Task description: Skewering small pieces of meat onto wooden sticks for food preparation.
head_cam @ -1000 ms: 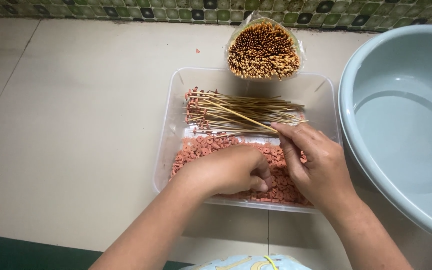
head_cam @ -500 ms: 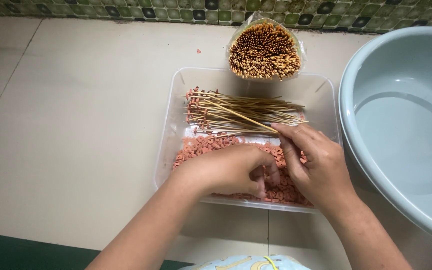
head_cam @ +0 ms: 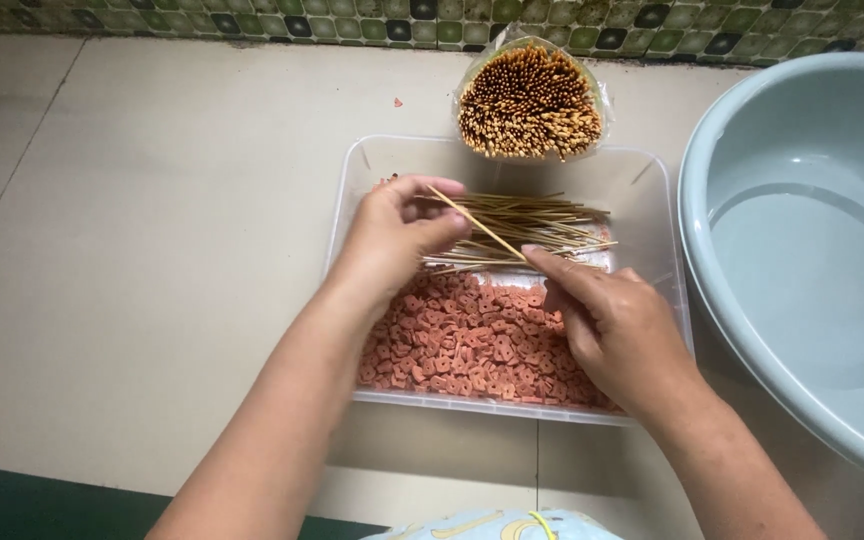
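A clear plastic tub holds a heap of small pink-red meat pieces in its near half. A pile of loaded bamboo skewers lies across its far half. My right hand pinches the near end of a single bamboo skewer, which slants up to the left. My left hand is raised over the tub's left side. Its thumb and fingers are closed around that skewer's far tip. Whether a pink piece sits between those fingers is hidden.
A plastic bag of upright bamboo skewers stands just behind the tub. A large pale blue basin fills the right side. All of it rests on beige floor tiles, with a patterned green tile strip along the far edge.
My left hand has lifted out of the pink pieces and moved up to the skewer's tip. My right hand has tilted the skewer toward it.
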